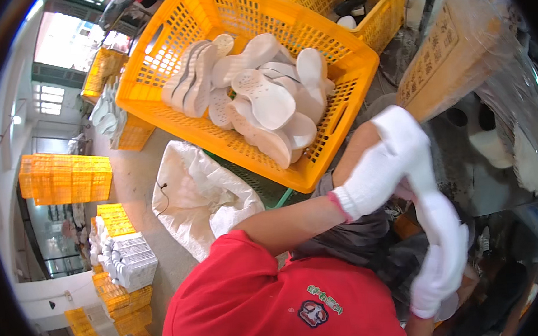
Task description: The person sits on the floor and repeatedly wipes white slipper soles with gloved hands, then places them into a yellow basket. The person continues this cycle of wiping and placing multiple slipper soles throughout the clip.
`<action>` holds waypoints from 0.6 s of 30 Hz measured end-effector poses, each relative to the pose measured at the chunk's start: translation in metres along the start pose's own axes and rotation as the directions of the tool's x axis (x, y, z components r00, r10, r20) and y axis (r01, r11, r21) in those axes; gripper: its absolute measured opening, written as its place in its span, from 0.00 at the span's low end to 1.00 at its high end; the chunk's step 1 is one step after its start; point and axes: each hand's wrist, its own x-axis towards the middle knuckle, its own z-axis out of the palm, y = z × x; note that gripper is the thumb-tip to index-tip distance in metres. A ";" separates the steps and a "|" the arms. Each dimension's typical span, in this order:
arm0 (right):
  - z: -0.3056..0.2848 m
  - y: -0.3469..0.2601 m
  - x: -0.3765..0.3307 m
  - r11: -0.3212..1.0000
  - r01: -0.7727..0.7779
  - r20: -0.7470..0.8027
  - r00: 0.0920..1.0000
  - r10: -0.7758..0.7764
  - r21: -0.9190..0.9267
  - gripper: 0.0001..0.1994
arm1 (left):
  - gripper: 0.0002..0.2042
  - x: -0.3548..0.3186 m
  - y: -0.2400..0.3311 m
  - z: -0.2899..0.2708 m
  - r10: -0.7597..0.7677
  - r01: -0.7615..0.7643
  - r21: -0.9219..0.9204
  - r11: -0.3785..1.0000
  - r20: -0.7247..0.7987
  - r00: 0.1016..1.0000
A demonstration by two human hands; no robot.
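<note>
White shoe soles [264,99] piled in orange basket [301,175]
The person's white-gloved left hand [378,170] and right hand [441,265] are close together, right of the basket; blur leaves unclear whether either grip is clenched or released.

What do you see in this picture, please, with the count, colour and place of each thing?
Large perforated crate: 1, yellow-orange, top centre
Shoe soles: more than ten, overlapping, white, inside that crate
Smaller crate: 1, yellow, top right of centre
Shoe parts: several, black and white, inside the smaller crate
Woven sack: 1, white, open, below the large crate
Carton: 1, tan, upper right
Background crates: many, mostly yellow, left side
White crate: at least 1, white, lower left
Shirt: 1, red, bottom centre
Trousers: 1 pair, dark grey, centre
Left hand: 1, white-gloved, right of centre
Right hand: 1, white-gloved, lower right, blurred
</note>
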 end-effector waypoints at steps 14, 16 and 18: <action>-0.058 0.054 -0.083 0.778 -0.309 -0.578 0.533 0.618 0.547 0.28 | 0.20 0.062 -0.123 0.260 -0.345 0.414 -0.116 0.903 0.379 0.859; -0.087 0.069 -0.056 0.833 -0.347 -0.564 0.618 0.548 0.430 0.27 | 0.20 0.077 -0.111 0.272 -0.211 0.261 -0.075 0.962 0.397 0.893; -0.102 0.091 -0.027 0.865 -0.366 -0.507 0.703 0.499 0.344 0.26 | 0.19 0.102 -0.110 0.279 -0.256 0.355 -0.181 0.917 0.415 0.873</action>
